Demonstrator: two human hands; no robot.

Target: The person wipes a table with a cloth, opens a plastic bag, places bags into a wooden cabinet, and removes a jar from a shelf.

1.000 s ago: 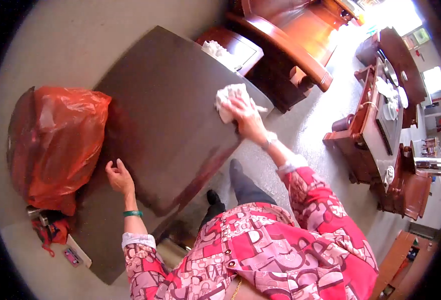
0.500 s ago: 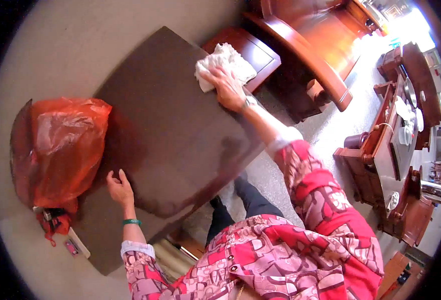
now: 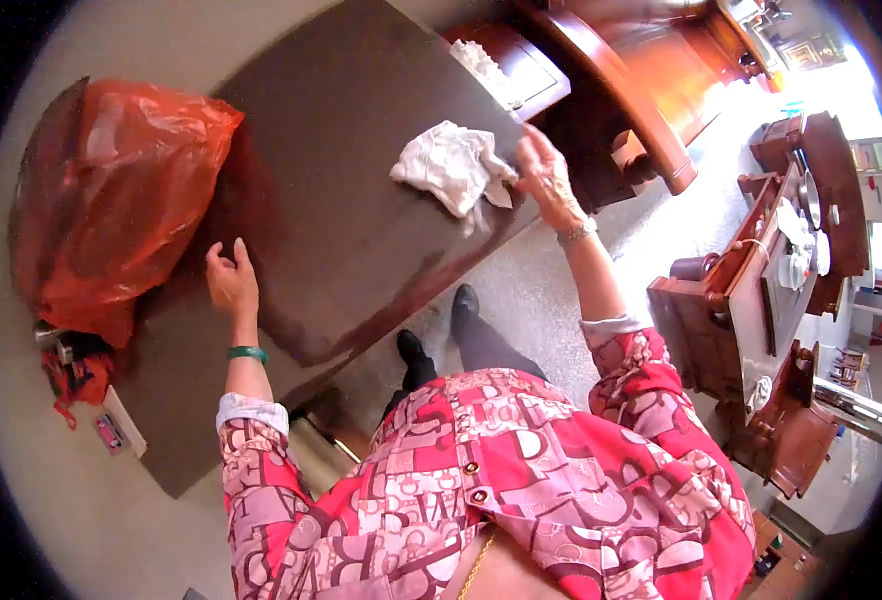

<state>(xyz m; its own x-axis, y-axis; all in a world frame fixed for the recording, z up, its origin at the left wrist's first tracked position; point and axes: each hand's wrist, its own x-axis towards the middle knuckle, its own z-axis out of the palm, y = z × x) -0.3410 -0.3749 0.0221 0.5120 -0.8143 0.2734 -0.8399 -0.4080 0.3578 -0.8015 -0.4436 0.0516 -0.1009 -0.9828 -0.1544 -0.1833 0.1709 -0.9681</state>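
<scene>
A white cloth (image 3: 449, 168) lies crumpled on the dark brown table top (image 3: 331, 170), near its right edge. One lower flap of it is smeared by motion. My right hand (image 3: 551, 180) is at the cloth's right side, with the thumb and fingers at its drawn-out corner; the exact grip is partly blurred. My left hand (image 3: 232, 278) hovers above the left part of the table, open with fingers slightly bent and nothing in it. Beside it is a large red plastic bag (image 3: 131, 190), whose contents are mostly hidden.
A wooden side cabinet (image 3: 541, 80) with a white cover (image 3: 486, 72) and a wooden bench (image 3: 641, 80) stand beyond the table. To the right is a low wooden table (image 3: 731, 300) bearing dishes. A small pink box (image 3: 109, 434) lies at lower left.
My right hand has come off the top of the cloth to its right side. The cloth has moved nearer my body and spread out. The view has shifted; my left hand stays near the bag.
</scene>
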